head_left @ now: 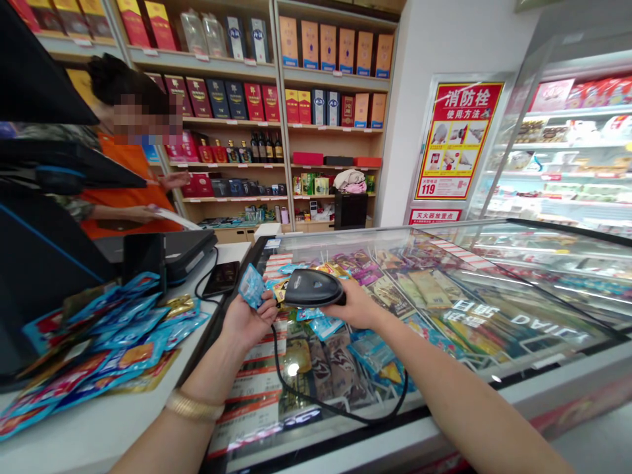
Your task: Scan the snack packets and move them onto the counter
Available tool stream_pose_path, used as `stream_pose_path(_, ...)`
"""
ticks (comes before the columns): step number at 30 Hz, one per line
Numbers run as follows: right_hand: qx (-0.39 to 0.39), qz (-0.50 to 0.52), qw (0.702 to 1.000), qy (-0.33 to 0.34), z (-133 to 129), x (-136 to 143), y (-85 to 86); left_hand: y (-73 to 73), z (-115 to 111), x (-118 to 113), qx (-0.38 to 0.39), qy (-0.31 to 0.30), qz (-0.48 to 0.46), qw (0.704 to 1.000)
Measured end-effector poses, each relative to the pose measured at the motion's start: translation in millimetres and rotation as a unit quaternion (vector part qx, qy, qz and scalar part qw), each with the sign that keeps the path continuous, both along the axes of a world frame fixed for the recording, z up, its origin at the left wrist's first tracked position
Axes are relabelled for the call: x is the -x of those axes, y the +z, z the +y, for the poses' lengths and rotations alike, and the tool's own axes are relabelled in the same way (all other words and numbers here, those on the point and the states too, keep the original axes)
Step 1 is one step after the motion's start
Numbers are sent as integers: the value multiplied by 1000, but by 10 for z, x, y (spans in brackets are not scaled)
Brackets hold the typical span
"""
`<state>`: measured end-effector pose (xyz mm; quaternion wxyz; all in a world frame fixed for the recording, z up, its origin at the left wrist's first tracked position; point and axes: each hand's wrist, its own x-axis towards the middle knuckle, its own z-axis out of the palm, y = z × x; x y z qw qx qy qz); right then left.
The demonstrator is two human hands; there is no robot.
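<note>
My left hand (251, 320) holds a small light-blue snack packet (252, 286) upright between its fingers. In my right hand (359, 304) is a black barcode scanner (315, 288), its head pointing left toward the packet. The scanner's black cord (340, 416) loops down across the glass lid of a chest freezer (424, 395). Beneath the scanner, blue and yellow packets (326, 325) show on the glass, partly covered by it. A heap of blue, red and gold snack packets (123, 349) lies on the white counter to the left of my left hand.
A dark monitor and till (44, 263) stand at the left edge of the counter (162, 421). A dark phone-like object (222, 278) lies near the freezer edge. Behind the counter stands a person in an orange apron (126, 184). Shelves of boxed bottles (222, 99) line the wall.
</note>
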<state>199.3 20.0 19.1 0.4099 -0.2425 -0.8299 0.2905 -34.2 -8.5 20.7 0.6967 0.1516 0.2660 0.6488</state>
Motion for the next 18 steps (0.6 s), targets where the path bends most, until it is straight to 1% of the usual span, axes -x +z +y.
stream_pose_path(2, -4, 27, 999, -19, 29, -21, 3, 3, -4, -6, 3, 8, 6, 1000)
stream_pose_path(3, -7, 44, 998, -45, 55, -43, 4, 5, -5, -15, 5, 19, 15, 1000)
stream_pose_path(5, -16, 83, 989, -121, 130, -111, 6, 7, 1, -51, 4, 57, 48, 997)
stream_pose_path(8, -34, 123, 962, -242, 262, -254, 5, 1, 28, -147, -7, 127, 123, 984)
stream_pose_path(10, -40, 138, 939, -312, 334, -351, 4, -14, 57, -222, -17, 151, 168, 974)
stream_pose_path(11, -43, 145, 929, -339, 362, -394, 3, -26, 75, -256, -25, 154, 187, 970)
stream_pose_path(13, -46, 152, 915, -370, 402, -462, -1, -60, 122, -303, -50, 152, 222, 962)
stream_pose_path(15, -46, 148, 912, -379, 430, -510, -10, -101, 179, -313, -75, 150, 268, 949)
stream_pose_path(17, -48, 141, 912, -383, 451, -540, -23, -142, 241, -285, -90, 146, 346, 922)
stream_pose_path(18, -52, 138, 911, -385, 459, -548, -28, -160, 269, -261, -92, 146, 401, 900)
